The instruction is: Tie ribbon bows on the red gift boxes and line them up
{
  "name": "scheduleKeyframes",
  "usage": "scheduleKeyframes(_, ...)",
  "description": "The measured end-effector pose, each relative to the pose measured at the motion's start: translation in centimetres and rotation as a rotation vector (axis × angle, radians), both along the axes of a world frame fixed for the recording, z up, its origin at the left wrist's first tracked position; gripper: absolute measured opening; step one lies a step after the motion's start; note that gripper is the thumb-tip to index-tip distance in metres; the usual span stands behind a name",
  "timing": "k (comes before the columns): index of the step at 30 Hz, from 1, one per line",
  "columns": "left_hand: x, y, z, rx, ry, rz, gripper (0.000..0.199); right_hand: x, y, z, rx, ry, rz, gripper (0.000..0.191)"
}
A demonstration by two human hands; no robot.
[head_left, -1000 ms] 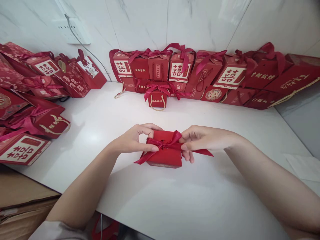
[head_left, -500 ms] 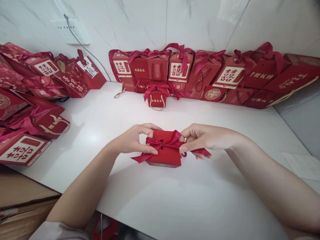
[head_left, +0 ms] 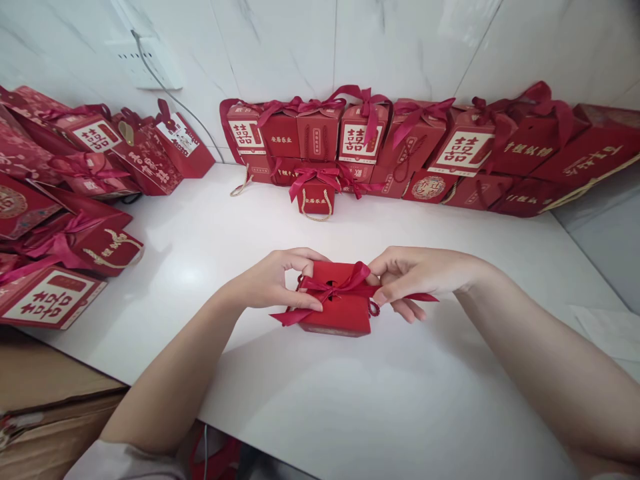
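Note:
A small red gift box (head_left: pixel 340 319) sits on the white table in front of me, a dark red ribbon (head_left: pixel 345 288) tied in a bow across its top. My left hand (head_left: pixel 277 280) grips the box from its left side, thumb on the ribbon and top edge, other fingers behind it. At the right side, my right hand (head_left: pixel 413 277) pinches the ribbon between thumb and fingers, and a ribbon tail sticks out past them to the right. A twisted cord handle (head_left: pixel 373 308) shows at the box's right side.
Several red gift boxes (head_left: pixel 363 133) are stacked in a row against the tiled wall. One small box (head_left: pixel 316 198) stands ahead of them. More boxes and bags (head_left: pixel 55 297) crowd the left. A cardboard box (head_left: pixel 55 393) is below the table's left edge. A white sheet (head_left: pixel 607 333) lies right.
The whole view has shifted slightly. The ribbon's right loop and tail look more drawn out to the right, with my right hand still on them; my left hand keeps hold of the box.

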State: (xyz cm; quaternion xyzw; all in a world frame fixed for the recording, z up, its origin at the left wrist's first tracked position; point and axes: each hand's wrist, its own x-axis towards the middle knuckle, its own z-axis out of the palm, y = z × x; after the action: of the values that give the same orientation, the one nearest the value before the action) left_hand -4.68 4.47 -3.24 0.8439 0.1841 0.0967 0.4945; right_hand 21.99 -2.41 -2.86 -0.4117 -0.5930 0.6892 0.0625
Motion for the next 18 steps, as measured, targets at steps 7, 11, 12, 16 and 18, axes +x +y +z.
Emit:
scheduleKeyframes(7,-0.1,-0.1,0.0,0.051,0.008,0.015,0.022,1.0,0.7,-2.0,-0.16,0.029,0.164,0.033)
scheduleKeyframes(11,-0.2,-0.1,0.0,0.07,0.004,0.035,0.026,1.8,1.1,-2.6,-0.113,-0.047,0.245,0.035)
scheduleKeyframes(12,-0.2,-0.1,0.0,0.072,0.007,0.038,0.027,2.1,1.2,-2.5,-0.072,-0.072,0.241,0.036)
scheduleKeyframes(16,-0.2,-0.1,0.0,0.073,0.004,0.029,0.03,2.8,1.3,-1.3,0.191,-0.094,0.058,0.034)
scheduleKeyframes(18,-0.2,-0.1,0.1,0.074,-0.002,0.018,0.03,2.5,1.2,-0.6,0.421,-0.047,-0.091,0.021)
